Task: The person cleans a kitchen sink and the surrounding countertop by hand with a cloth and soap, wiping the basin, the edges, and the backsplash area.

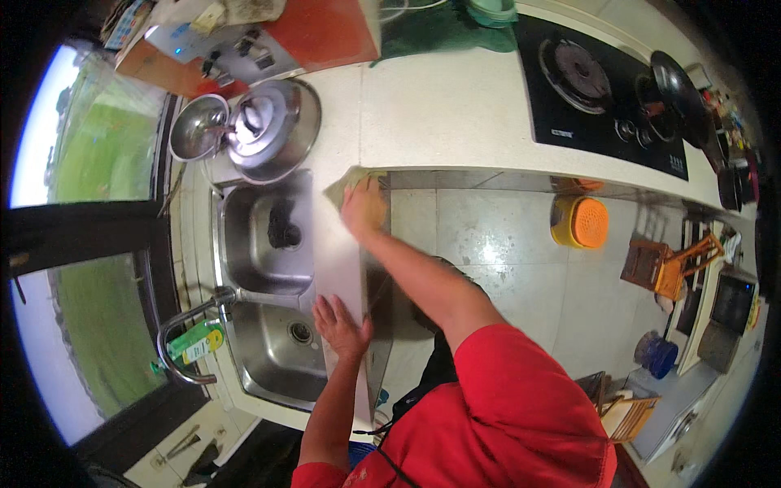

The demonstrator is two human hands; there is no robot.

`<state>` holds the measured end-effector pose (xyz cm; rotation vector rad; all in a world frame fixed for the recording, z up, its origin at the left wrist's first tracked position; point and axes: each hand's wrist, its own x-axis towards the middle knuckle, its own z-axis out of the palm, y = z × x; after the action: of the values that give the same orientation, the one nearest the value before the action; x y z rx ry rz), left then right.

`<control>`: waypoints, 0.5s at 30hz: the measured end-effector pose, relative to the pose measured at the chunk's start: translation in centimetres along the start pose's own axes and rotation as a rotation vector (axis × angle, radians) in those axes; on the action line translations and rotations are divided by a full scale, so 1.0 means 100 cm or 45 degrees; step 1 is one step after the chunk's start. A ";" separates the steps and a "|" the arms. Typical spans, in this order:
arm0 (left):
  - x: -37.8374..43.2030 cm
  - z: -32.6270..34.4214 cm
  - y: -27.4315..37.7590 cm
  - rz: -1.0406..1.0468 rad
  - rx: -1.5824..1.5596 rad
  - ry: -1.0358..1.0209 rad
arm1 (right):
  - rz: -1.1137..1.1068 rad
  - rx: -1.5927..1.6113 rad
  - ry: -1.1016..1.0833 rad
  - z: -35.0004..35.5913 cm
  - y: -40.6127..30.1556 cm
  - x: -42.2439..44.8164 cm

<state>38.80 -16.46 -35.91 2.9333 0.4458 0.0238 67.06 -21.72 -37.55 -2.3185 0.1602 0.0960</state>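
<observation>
My right hand [364, 210] presses a thin yellowish-green cloth [334, 188] onto the inner corner of the pale countertop [439, 110]. Part of the cloth is hidden beneath my fingers. My left hand [343, 329] rests on the counter's front strip beside the sink, fingers spread, holding nothing. To the left of both hands is a stainless-steel double sink [305, 299]. A dark object [282, 222] lies around the drain of the upper basin; I cannot tell what it is. The lower basin shows its drain strainer [300, 332].
A lidded steel pot [274, 131] and a steel bowl [198, 128] stand beyond the sink. The curved faucet [177, 323] arches near a green detergent bottle [196, 343]. A black gas cooktop [586, 91] is at upper right. An orange-topped stool [589, 222] stands on the tiled floor.
</observation>
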 end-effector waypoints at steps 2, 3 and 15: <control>0.002 0.003 -0.001 0.028 0.003 0.039 | -0.108 0.014 0.140 0.011 0.008 -0.026; 0.000 0.003 -0.003 0.034 0.010 0.054 | -0.161 0.023 0.200 0.009 0.010 -0.038; -0.006 0.009 -0.015 0.120 0.079 0.114 | 0.576 0.965 -0.017 -0.032 0.051 0.051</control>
<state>37.88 -15.40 -37.09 3.0213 0.3264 0.1569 71.47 -27.91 -39.67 -1.4953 0.6018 0.2320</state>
